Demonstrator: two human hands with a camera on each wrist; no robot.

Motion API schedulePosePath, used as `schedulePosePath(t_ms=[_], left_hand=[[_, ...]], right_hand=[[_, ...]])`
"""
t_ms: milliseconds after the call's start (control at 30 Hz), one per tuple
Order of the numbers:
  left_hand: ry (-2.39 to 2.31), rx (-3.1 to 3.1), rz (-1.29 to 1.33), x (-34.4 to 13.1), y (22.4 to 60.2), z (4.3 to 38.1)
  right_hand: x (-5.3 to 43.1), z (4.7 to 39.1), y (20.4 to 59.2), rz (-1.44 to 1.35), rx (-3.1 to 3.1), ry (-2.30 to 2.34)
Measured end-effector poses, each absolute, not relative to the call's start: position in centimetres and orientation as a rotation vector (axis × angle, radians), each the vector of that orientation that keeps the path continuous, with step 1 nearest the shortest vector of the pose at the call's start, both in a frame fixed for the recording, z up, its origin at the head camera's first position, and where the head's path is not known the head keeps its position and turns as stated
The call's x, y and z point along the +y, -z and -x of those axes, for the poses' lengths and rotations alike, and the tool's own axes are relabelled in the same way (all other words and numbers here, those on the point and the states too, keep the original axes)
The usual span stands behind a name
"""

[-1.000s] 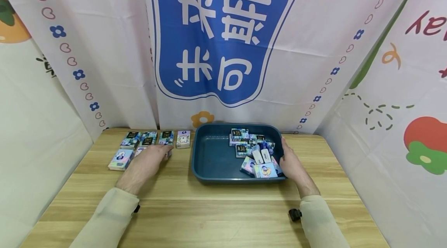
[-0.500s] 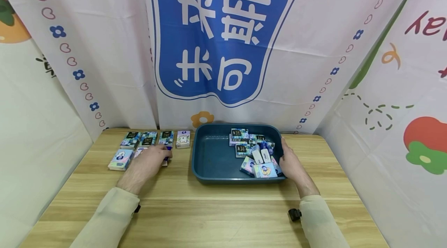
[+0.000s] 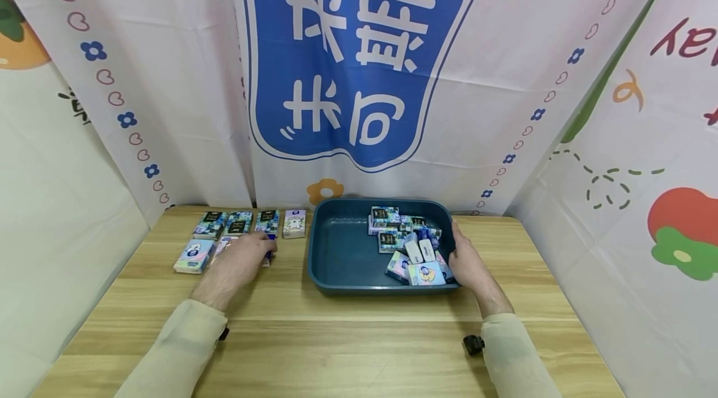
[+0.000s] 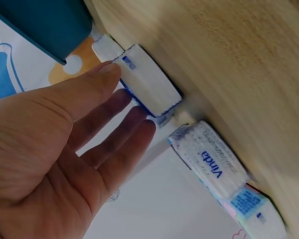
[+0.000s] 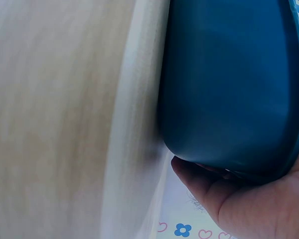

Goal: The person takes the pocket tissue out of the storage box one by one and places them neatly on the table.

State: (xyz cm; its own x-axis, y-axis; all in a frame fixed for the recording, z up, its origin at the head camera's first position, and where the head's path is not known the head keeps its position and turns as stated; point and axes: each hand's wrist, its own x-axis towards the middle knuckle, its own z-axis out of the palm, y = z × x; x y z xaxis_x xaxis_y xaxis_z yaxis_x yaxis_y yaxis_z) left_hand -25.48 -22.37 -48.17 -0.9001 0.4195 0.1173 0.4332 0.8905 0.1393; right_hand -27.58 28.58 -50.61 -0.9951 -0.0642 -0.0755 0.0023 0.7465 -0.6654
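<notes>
At the left side of the table, my left hand point(image 3: 238, 264) holds a small tissue pack point(image 4: 152, 82) between thumb and fingers. In the left wrist view, the pack shows a white side with dark blue edging; the head view shows only a bit of it past the fingertips. Around that hand lie several patterned tissue packs point(image 3: 193, 256), one partly covered by it. My right hand point(image 3: 470, 266) grips the right end wall of a dark teal plastic bin point(image 3: 348, 289). Some of its fingers are hidden in the right wrist view. Several tissue packs point(image 3: 427, 273) are heaped in the bin's right half.
A white pack with a cartoon figure point(image 3: 294, 224) lies between the left hand and the bin. Printed cloth point(image 3: 196, 74) hangs at the back and both sides of the wooden table point(image 3: 336, 348). A Vinda pack point(image 4: 209, 159) shows beside the left hand.
The left hand has shifted slightly, and the pack at its fingertips has turned so that a dark blue part shows. The right hand, the bin and its packs have stayed put.
</notes>
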Motion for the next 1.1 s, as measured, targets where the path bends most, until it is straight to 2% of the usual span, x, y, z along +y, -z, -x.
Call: schedulePosePath(t_ms=[667,1100], left_hand=[[0.341,-2.919,0.734,-15.2,45.1,25.8],[0.371,-2.934,0.744,-10.1,44.6,25.7]], right_hand=[[28.4,27.5,50.6,0.033,2.834,1.101],[28.4,27.6,50.7,0.030,2.821,1.103]])
